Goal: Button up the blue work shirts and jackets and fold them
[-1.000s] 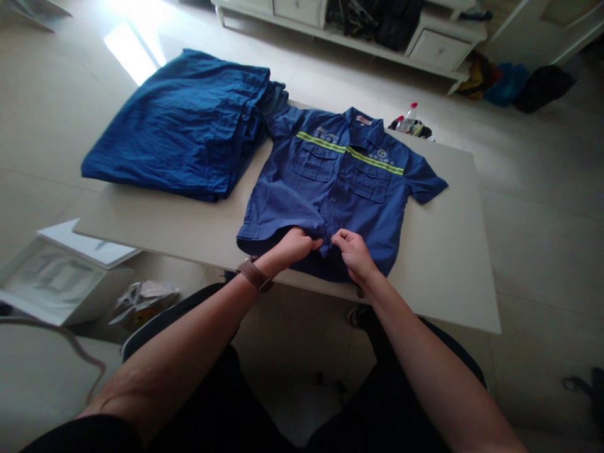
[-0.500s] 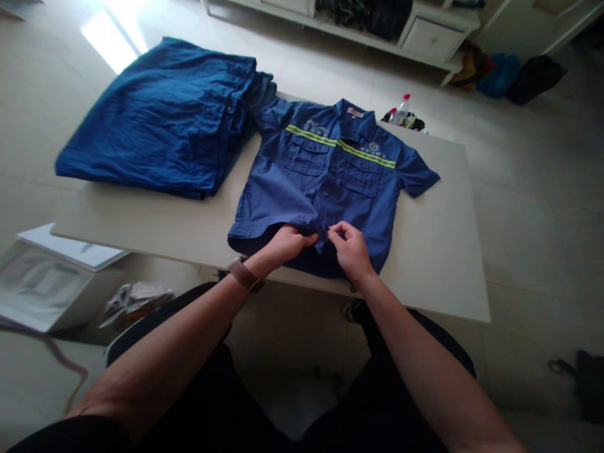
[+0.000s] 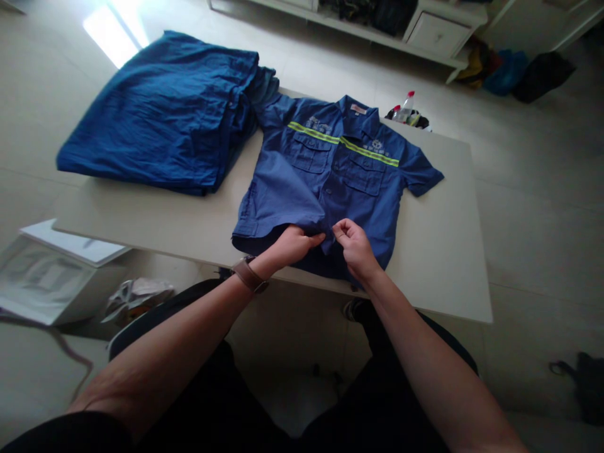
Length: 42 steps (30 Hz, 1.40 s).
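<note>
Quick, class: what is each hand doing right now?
Left hand: closed, pinching the front placket of the blue short-sleeved work shirt near its hem.
Right hand: closed, pinching the opposite placket edge.

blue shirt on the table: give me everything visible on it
The blue shirt is a short-sleeved work shirt of woven-looking cloth, lying front up and flat on the table, collar away from the person. A yellow-green reflective stripe crosses the chest above two flapped pockets. Buttons run down the front. The left hand and right hand pinch the front edges near the hem, which hangs over the table's near edge. Its left sleeve touches the folded blue stack.
</note>
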Each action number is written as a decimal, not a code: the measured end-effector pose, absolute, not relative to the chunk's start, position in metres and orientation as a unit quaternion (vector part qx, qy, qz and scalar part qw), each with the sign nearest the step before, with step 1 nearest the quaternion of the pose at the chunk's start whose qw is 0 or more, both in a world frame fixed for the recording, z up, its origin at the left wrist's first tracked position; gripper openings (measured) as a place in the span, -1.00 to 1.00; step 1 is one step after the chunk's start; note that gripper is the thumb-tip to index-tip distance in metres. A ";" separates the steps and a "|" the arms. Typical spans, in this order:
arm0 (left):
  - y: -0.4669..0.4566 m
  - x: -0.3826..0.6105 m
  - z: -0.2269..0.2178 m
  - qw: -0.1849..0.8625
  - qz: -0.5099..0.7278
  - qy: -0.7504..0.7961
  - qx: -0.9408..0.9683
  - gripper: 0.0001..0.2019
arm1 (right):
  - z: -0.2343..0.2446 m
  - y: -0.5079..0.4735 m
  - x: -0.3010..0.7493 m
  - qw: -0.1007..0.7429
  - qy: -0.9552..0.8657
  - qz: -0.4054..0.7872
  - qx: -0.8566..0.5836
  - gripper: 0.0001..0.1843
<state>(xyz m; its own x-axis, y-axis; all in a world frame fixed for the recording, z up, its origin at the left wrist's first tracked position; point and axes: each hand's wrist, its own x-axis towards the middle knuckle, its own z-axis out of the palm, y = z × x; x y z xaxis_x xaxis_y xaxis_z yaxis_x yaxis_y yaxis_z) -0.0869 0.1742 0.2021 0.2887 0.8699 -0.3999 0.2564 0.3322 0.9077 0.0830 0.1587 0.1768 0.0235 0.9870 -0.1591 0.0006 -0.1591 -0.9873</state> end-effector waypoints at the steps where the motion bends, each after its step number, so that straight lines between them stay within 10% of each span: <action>1: 0.173 -0.086 0.203 0.608 0.253 0.539 0.526 -0.79 | 0.175 0.159 0.083 0.476 -0.440 0.527 -0.550 -0.48; 10: 0.186 -0.118 0.209 0.564 0.055 0.578 0.587 -0.65 | 0.175 0.182 0.123 0.574 -0.310 0.452 -0.609 -0.72; 16: 0.192 -0.138 0.223 0.745 -0.199 0.333 0.543 -0.63 | 0.184 0.184 0.124 0.591 -0.339 0.429 -0.593 -0.74; 26: 0.202 -0.118 0.193 0.632 0.209 0.482 0.570 -0.82 | 0.181 0.174 0.105 0.470 -0.402 0.503 -0.604 -0.72; 35: 0.173 -0.091 0.186 0.363 0.220 0.577 0.698 -0.68 | 0.214 0.160 0.089 0.372 -0.428 0.663 -0.489 -0.76; 42: 0.168 -0.083 0.188 0.374 0.202 0.572 0.702 -0.86 | 0.218 0.153 0.092 0.348 -0.459 0.694 -0.433 -0.78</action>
<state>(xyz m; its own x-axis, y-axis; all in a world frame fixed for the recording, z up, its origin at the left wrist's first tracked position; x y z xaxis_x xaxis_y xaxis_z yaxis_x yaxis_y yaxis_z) -0.0829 0.1675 0.1881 0.2650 0.9535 -0.1438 0.6516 -0.0672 0.7556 0.0916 0.1534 0.2182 -0.3833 0.8797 -0.2814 -0.0850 -0.3369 -0.9377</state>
